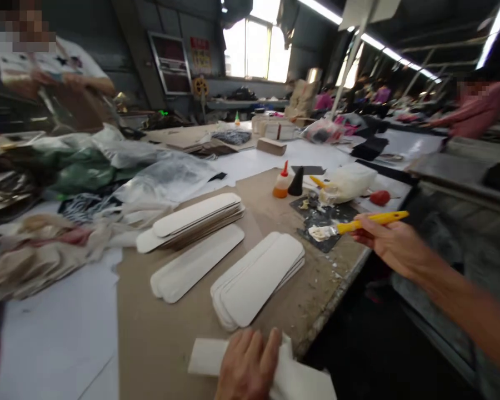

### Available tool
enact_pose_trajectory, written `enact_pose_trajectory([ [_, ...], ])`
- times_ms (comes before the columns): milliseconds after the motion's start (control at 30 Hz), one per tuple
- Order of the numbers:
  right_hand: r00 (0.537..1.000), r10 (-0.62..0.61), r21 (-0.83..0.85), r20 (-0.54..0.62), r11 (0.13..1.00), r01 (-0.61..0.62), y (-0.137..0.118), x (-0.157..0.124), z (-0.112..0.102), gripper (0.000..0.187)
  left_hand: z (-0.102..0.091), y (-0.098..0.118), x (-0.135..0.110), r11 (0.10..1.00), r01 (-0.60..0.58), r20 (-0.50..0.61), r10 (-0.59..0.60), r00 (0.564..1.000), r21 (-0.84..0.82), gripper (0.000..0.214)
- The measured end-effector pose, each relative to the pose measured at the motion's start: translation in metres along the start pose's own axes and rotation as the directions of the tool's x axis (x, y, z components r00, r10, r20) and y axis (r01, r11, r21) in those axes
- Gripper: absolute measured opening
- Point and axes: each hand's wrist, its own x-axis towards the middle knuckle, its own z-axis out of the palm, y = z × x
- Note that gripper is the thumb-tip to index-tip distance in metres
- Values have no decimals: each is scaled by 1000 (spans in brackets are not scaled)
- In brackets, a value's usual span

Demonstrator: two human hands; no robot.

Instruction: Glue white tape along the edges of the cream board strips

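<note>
My right hand (385,244) grips a paintbrush (345,227) by its yellow handle. Thick cream-white paste coats the bristles, which are over a dark, paste-smeared board (323,241). At the table's near edge my left hand (248,364) is closed over a white strip of material (302,380); its fingertips bend down onto it, and the part under the palm is hidden. Just beyond that hand lies a fanned stack of white round-ended panels (260,278). Two overlapping panels (198,264) and a taller stack (195,219) lie farther left.
Behind the board stand a bottle of orange liquid (280,184), a black cone (296,182) and a pale, paste-smeared bag (350,180). Cloth (62,239) and plastic bags (162,178) crowd the left. A person (62,66) stands across the table.
</note>
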Motion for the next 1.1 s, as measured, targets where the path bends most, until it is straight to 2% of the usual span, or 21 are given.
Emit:
enact_pose_trajectory([
  [33, 1000, -21, -28, 19, 999, 21, 3, -8, 6, 3, 2, -2, 1, 997, -74, -18, 74, 997, 11, 28],
  [167, 980, -111, -201, 167, 969, 144, 24, -46, 30, 24, 1, -6, 9, 997, -63, -51, 61, 997, -35, 25],
  [300, 911, -156, -354, 382, 886, 300, 43, -79, 60, 32, -6, -5, 8, 998, -32, -106, 26, 994, -58, 26],
  [433, 839, -181, -354, 513, 846, 399, 54, -97, 89, 29, -3, -6, 0, 999, -43, -165, 38, 986, -23, 27],
  [567, 815, -129, -344, 564, 861, 374, 64, -105, 106, 26, 3, -8, -3, 1000, -19, -156, 16, 988, -16, 30],
  [700, 811, -106, -345, 576, 867, 358, 74, -104, 109, 25, 4, -9, -1, 999, -23, -156, 19, 988, -23, 30],
  [800, 823, -124, -375, 554, 845, 380, 75, -99, 105, 25, 5, -11, -1, 999, -18, -160, 13, 987, -32, 30],
  [967, 846, -200, -460, 494, 766, 449, 68, -79, 91, 27, 6, -13, -2, 998, -24, -204, 13, 979, -49, 30],
  [1100, 871, -237, -541, 430, 705, 459, 67, -56, 75, 30, 5, -15, -2, 999, -33, -203, 25, 979, -35, 31],
])
